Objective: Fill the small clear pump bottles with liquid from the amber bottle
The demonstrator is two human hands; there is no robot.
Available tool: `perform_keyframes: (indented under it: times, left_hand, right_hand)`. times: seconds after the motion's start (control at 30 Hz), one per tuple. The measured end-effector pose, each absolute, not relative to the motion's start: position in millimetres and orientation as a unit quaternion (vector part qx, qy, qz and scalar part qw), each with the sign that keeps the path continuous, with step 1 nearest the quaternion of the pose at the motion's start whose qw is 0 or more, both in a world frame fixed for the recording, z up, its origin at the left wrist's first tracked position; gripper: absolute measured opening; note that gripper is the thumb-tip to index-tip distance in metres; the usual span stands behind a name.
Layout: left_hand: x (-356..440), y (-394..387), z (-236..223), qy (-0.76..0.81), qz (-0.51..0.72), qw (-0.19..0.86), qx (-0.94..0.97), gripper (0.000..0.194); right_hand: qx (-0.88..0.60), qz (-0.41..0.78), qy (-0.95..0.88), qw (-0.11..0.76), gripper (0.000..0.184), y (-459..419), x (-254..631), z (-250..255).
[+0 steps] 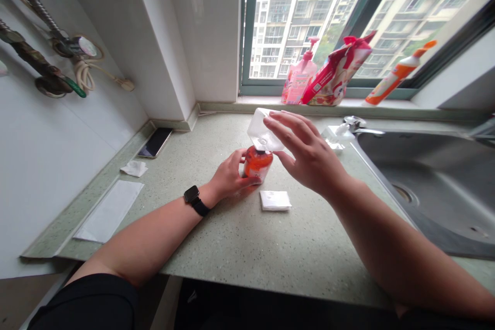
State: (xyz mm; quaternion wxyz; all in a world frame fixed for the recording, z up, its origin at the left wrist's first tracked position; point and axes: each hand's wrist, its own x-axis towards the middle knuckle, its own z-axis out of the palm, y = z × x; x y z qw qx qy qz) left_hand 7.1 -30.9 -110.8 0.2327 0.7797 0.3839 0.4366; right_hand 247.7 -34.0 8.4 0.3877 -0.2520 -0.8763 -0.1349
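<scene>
The left hand [228,176] clenches an orange bottle [258,164] on the table [232,247] — its label [257,164] too blurred to read — with a clear plastic bottle [265,130] tilted upside down on its neck; the right hand [309,157] has a released grip, resting open against it.

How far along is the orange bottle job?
Done: the clear plastic container already sits upside down on top of the orange bottle. In hand: the left hand has a grip on the bottle, which stands on the speckled countertop. The open right hand is at the container; contact is unclear. Left: the folded white paper square lies untouched.
</scene>
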Motion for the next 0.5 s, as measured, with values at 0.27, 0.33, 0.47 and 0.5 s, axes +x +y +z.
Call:
perform_keyframes:
  times: [0.27, 0.33, 0.47, 0.5]
  left_hand:
    - [6.7, -30.7, -111.2, 0.385, 0.436, 0.227, 0.781, 0.084]
    - [6.8, -30.6, -111.4, 0.384, 0.437, 0.226, 0.781, 0.084]
    - [6.9, -30.4, -112.0, 0.384, 0.438, 0.222, 0.782, 0.083]
    - [6.9, -30.4, -112.0, 0.384, 0.438, 0.222, 0.782, 0.083]
  right_hand:
    - [-0.25, -0.136, -0.879, 0.383, 0.097, -34.4, 246.9, 9.3]
    - [-0.25, -0.139, -0.879, 0.383, 0.096, -34.2, 246.9, 9.5]
    - [-0.249, -0.141, -0.879, 0.381, 0.096, -34.0, 246.9, 9.9]
    - [-0.249, -0.14, -0.879, 0.381, 0.096, -34.1, 246.9, 9.9]
